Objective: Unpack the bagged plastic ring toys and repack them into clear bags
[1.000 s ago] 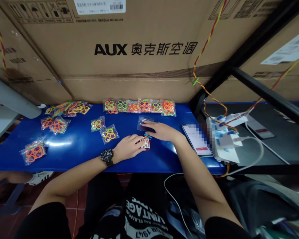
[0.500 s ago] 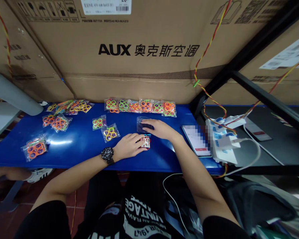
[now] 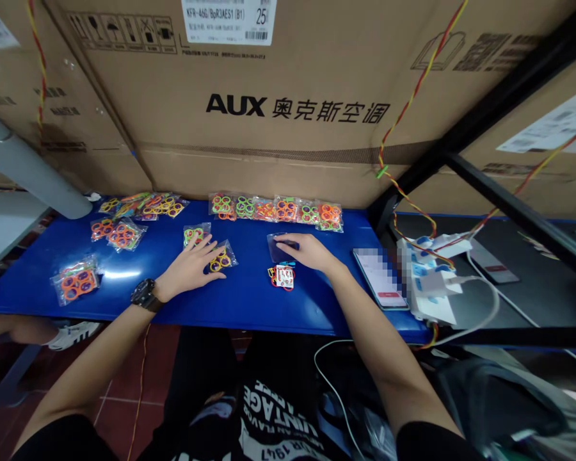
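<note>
My left hand (image 3: 188,267) is spread palm down over two clear packets, a green-ringed one (image 3: 195,233) and a yellow-ringed one (image 3: 224,255), with nothing gripped. My right hand (image 3: 307,251) has its thumb and fingers together at an unfilled clear bag (image 3: 278,248) lying flat on the blue table (image 3: 249,301). Whether the fingers pinch the bag's film or only rest on it is hard to see. Just below that hand, a small white card (image 3: 285,276) lies on loose red and yellow rings, with a small blue piece at its top edge.
Packets of coloured rings (image 3: 286,209) line the back edge by the cardboard box (image 3: 297,166). More packets (image 3: 78,282) lie at the left. A phone (image 3: 380,278) and a power strip (image 3: 429,282) with cables are at the right. Another person's foot (image 3: 74,334) shows lower left.
My left hand has moved left, off the card and rings, onto the two packets, its fingers spreading. My right hand stays by the clear bag. The view has shifted slightly.
</note>
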`<state>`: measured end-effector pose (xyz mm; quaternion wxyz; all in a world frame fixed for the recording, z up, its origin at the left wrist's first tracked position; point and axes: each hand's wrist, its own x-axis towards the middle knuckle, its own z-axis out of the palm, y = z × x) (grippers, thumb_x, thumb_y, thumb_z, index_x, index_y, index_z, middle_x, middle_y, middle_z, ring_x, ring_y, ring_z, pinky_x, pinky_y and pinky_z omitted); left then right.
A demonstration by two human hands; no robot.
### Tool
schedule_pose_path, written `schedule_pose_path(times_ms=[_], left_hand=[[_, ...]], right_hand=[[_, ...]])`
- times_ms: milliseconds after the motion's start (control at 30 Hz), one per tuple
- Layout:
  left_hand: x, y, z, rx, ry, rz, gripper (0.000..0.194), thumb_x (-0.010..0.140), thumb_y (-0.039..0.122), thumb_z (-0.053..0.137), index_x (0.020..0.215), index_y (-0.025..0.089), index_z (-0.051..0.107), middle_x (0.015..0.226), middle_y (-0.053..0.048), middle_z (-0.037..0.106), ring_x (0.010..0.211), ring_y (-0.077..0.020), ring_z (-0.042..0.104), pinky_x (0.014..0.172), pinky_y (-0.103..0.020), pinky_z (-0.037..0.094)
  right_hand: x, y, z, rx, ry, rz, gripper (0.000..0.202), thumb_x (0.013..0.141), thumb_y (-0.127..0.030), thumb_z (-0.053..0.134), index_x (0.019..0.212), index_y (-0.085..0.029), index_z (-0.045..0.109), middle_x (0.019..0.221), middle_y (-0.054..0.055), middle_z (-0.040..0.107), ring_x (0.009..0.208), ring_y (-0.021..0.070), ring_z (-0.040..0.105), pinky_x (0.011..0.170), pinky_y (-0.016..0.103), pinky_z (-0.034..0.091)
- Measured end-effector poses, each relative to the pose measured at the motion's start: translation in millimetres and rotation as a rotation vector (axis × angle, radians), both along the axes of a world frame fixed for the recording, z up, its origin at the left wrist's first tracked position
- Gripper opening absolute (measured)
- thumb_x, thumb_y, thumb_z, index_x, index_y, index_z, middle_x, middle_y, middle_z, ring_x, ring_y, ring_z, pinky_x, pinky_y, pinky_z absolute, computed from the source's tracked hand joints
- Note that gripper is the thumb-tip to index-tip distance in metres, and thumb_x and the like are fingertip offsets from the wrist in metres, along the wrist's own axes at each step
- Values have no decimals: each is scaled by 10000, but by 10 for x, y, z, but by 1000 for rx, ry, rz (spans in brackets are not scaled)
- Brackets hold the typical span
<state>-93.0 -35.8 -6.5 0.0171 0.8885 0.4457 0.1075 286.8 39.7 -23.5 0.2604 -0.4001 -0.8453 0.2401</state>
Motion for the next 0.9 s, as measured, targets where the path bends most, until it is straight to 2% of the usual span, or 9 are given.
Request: schedule_pose_path(times_ms=[100, 167, 267, 400, 467, 567, 700, 800, 900], left_hand=[[50, -105, -13, 7, -5, -47, 739, 1037, 600, 571, 1640, 192, 443, 1607, -143, 565, 1623, -337, 316, 1337, -591, 123], [158, -139, 16, 6, 1, -89, 710, 1054, 529, 564, 1662, 201, 400, 1577, -137, 596, 1578, -328, 400, 1336, -587, 117], [309, -101, 78, -56, -7, -142, 685, 1054, 467, 568, 1658, 193, 396, 1509, -146, 642, 1418, -302, 572, 1293, -535, 248], [427, 167, 162, -169, -17, -164, 896, 955, 487, 699, 1701, 197, 296, 1526, -171, 613, 1288, -333, 611, 1092, -475, 440], [481, 368, 200, -216, -29, -163, 982, 899, 510, 750, 1707, 200, 284, 1413, -174, 688, 1193, -346, 632, 1025, -481, 457], [561, 636, 219, -262, -125, -211, 948, 861, 509, 770, 1676, 234, 369, 1254, -130, 758, 1128, -333, 655, 1016, -483, 459], [586, 762, 116, -304, -241, -210, 836, 870, 474, 765, 1607, 207, 475, 1316, -153, 734, 1160, -328, 677, 1022, -480, 485], [556, 709, -17, -278, -320, -225, 821, 829, 468, 818, 1549, 196, 534, 1442, -181, 668, 1270, -349, 633, 1076, -509, 481], [557, 626, -101, -245, -329, -203, 809, 818, 492, 840, 1520, 208, 555, 1443, -181, 661, 1308, -361, 604, 1085, -532, 482]], right_hand=[[-52, 2, -19, 33, 45, -56, 328, 1033, -429, 577, 1207, -293, 819, 1218, 45, 824, 1112, 278, 786, 1005, 457, 624], [-93, -15, -19, 30, 76, -87, 335, 1029, -440, 573, 1182, -282, 826, 1182, 52, 833, 1060, 268, 797, 967, 435, 632], [-158, -59, 33, 6, 102, -74, 347, 1028, -443, 565, 1196, -275, 818, 1117, 47, 846, 1004, 249, 806, 912, 401, 637], [-271, -65, 210, -18, 52, 3, 337, 1039, -456, 561, 1193, -294, 813, 1139, 21, 843, 1009, 227, 799, 896, 373, 623], [-339, -17, 303, -7, 46, 18, 333, 1043, -460, 560, 1184, -294, 813, 1126, 12, 843, 997, 217, 795, 902, 362, 616], [-433, 88, 359, 46, 71, -12, 328, 1046, -454, 562, 1168, -280, 812, 1124, 20, 840, 1019, 220, 788, 949, 374, 603], [-499, 154, 232, 48, 114, -97, 328, 1056, -445, 546, 1166, -270, 800, 1113, 27, 840, 992, 220, 791, 925, 387, 615], [-503, 113, 102, 39, 23, -135, 308, 1053, -439, 562, 1211, -301, 787, 1143, 15, 836, 951, 218, 788, 887, 385, 619], [-503, 46, 50, 92, -84, -131, 305, 1060, -430, 557, 1233, -317, 781, 1143, 22, 826, 975, 232, 763, 875, 398, 606]])
